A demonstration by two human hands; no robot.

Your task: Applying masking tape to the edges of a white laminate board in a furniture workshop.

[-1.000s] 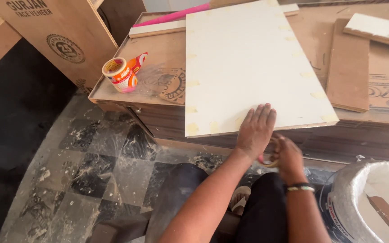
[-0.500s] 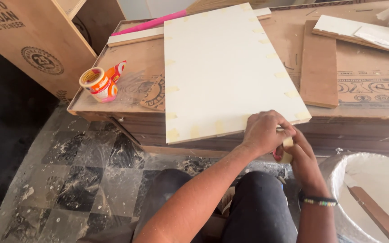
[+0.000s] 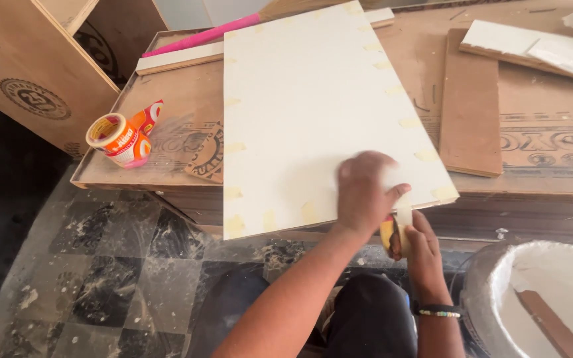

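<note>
A large white panel [image 3: 313, 113] lies on a stack of plywood sheets [image 3: 167, 152], with short strips of masking tape along its edges. My left hand [image 3: 364, 192], blurred by motion, presses on the panel's near right part, close to the front edge. Just below that edge, my right hand [image 3: 422, 248] grips a small yellowish roll of masking tape [image 3: 390, 233]. A strip of tape runs up from the roll to the panel's edge. A beaded band is on my right wrist. My knees are below, over the floor.
An orange and white tape roll [image 3: 122, 138] stands on the plywood at the left. A brown board [image 3: 472, 106], white strips [image 3: 532, 46] and a pink stick [image 3: 200, 36] lie behind. A bucket of white paste [image 3: 492, 292] with a wooden stick [image 3: 552, 325] sits at the lower right. A plywood cabinet [image 3: 28, 79] stands at the left.
My left hand has slid from the panel's front corner up onto its surface. My right hand has lifted the tape roll to the panel's edge. The view has shifted.
</note>
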